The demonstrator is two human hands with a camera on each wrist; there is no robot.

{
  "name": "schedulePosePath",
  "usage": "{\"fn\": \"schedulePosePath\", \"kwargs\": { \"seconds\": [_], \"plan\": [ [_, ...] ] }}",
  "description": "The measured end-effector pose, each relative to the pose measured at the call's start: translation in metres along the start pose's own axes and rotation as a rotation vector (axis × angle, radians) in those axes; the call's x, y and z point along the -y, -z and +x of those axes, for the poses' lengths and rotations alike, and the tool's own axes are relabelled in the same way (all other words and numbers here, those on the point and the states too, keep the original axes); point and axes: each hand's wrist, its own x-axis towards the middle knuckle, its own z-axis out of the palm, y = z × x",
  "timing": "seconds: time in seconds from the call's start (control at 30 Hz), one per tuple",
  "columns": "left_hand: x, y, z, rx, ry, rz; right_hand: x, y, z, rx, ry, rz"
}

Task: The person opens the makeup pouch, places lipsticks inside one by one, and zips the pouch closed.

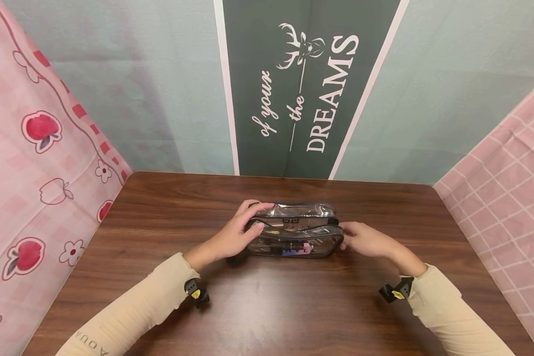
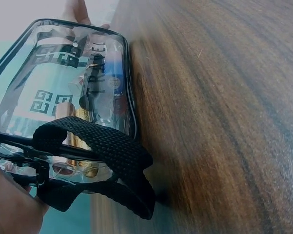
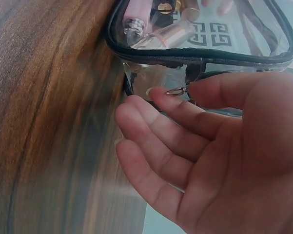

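A clear plastic zip pouch with black piping stands on the table and has several small cosmetic-like items inside. My left hand holds its left end, fingers over the top and thumb on the near side. At the right end, my right hand pinches a small metal zipper pull between thumb and index finger. The other fingers of that hand are loosely bent. A black webbing strap loops from the pouch's left end. Through the plastic show a pink tube and a gold-coloured tube.
The pouch rests on a brown wood-grain table. A grey-green cloth backdrop hangs behind the far edge, with pink patterned cloth at the left and pink checked cloth at the right.
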Motion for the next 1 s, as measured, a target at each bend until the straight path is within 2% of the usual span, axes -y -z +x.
{"fn": "schedulePosePath", "kwargs": {
  "seconds": [0.5,0.87,1.0],
  "plan": [
    [-0.001,0.0,0.0,-0.008,-0.014,0.0,-0.006,0.0,0.0,0.006,-0.004,0.053],
    [0.001,-0.001,0.001,-0.013,-0.02,0.008,-0.009,0.0,0.001,0.041,0.036,0.125],
    [0.002,-0.001,0.001,-0.012,-0.02,0.013,-0.011,0.002,0.002,0.035,0.028,0.115]
  ]
}}
